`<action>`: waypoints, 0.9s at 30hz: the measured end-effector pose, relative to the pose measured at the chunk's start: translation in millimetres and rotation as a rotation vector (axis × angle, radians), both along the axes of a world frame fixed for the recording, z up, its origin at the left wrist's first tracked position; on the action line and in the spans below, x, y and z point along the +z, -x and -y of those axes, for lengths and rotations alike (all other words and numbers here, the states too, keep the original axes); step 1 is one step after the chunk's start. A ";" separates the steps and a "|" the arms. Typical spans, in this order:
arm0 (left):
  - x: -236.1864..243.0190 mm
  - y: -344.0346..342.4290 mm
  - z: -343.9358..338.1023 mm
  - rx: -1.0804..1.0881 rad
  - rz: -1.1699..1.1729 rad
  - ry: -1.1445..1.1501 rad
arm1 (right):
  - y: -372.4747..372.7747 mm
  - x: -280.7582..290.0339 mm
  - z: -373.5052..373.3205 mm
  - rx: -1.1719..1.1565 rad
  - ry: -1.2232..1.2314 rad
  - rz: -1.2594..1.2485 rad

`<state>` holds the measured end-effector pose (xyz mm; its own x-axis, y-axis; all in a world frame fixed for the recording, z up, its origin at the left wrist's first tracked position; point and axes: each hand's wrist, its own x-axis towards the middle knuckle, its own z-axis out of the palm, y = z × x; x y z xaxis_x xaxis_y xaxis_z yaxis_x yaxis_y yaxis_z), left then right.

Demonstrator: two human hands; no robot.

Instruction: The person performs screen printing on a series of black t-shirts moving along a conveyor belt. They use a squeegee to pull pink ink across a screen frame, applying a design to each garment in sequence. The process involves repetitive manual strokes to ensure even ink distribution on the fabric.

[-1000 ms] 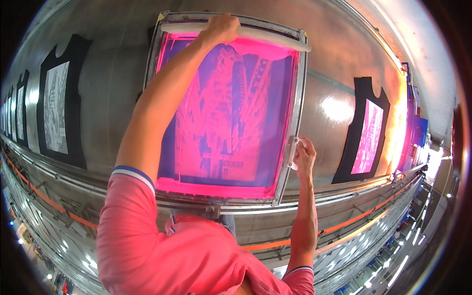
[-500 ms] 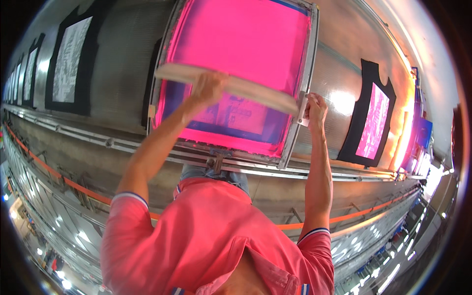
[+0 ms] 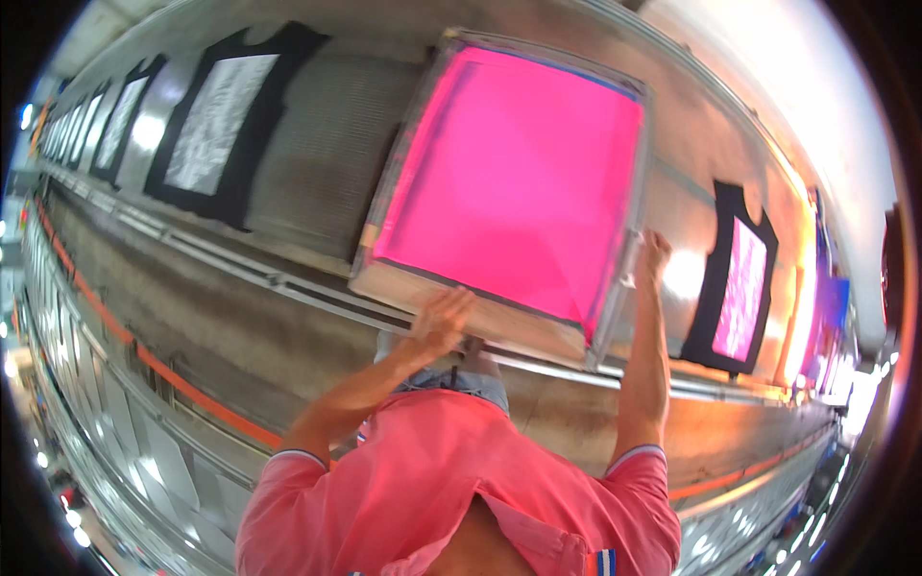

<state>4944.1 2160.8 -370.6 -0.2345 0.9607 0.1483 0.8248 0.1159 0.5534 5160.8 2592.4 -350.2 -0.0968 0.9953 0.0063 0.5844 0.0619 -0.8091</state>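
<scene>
The left hand [image 3: 444, 320] looks closed over the pale squeegee [image 3: 528, 325] along the pink screen's [image 3: 519, 173] six o'clock edge; the right hand [image 3: 657, 252] seems curled on the handle [image 3: 631, 257] at four. A lopsided tug there could skew everything and smear pink.

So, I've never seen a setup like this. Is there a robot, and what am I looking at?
No robot here: a person works with two bare hands. The view comes from a wide fisheye camera worn on the head, looking down, so straight edges look curved.

In front is a metal frame around a bright pink panel. The left hand holds a pale bar along the frame's near edge. The right hand is at a light handle on the frame's right side, rather blurred.

On the long table, a black garment piece with a pink print lies to the right; others with greyish prints lie to the left.
</scene>
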 end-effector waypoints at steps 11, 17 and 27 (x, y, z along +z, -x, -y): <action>27.5 167.2 58.7 -0.206 0.167 -0.164 | 65.7 -10.6 33.8 -0.034 0.086 -0.778; 45.2 293.9 133.2 0.028 -0.044 -0.039 | 301.5 20.4 167.7 -0.057 -0.056 -0.019; -5.9 525.7 252.1 0.078 -0.089 0.229 | 543.0 -32.4 308.3 0.006 0.109 -0.080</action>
